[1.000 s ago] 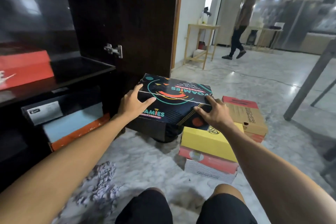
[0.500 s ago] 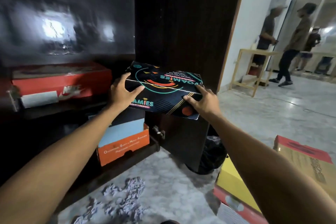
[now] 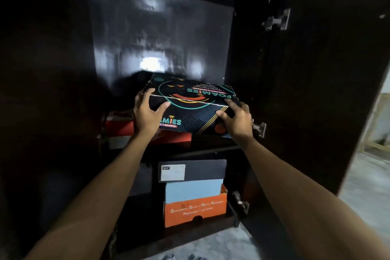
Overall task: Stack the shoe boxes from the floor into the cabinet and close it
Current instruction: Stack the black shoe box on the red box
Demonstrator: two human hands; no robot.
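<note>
Left hand (image 3: 147,115) grips the near-left corner of the black Foamies shoe box (image 3: 191,104): the thumb lies across the front face, the fingers (image 3: 145,93) wrap over the lid's left edge, and the palm is pressed against the corner. The hand is partly open, spread only as wide as the box corner. Beneath and to the left of this hand, a red shoe box (image 3: 119,127) lies on the upper shelf (image 3: 202,148) of the dark cabinet (image 3: 52,91); the black box sits above it, tilted with its front edge lower, and whether the two boxes touch cannot be told. The black box is inside the upper compartment, its printed lid facing up and its lettering upside down to the viewer. Below the shelf, in the lower compartment, three boxes stand stacked: a dark grey box (image 3: 202,170) with a white label on top, a light blue box (image 3: 194,191) in the middle, and an orange box (image 3: 195,211) at the bottom. Right hand (image 3: 237,119) clasps the near-right corner of the black box, thumb on the front face, fingers curled over the lid edge. Further right, the cabinet's right door (image 3: 329,80) stands open, with metal hinges (image 3: 276,20) on its inner edge; pale floor (image 3: 363,192) shows beyond it
</note>
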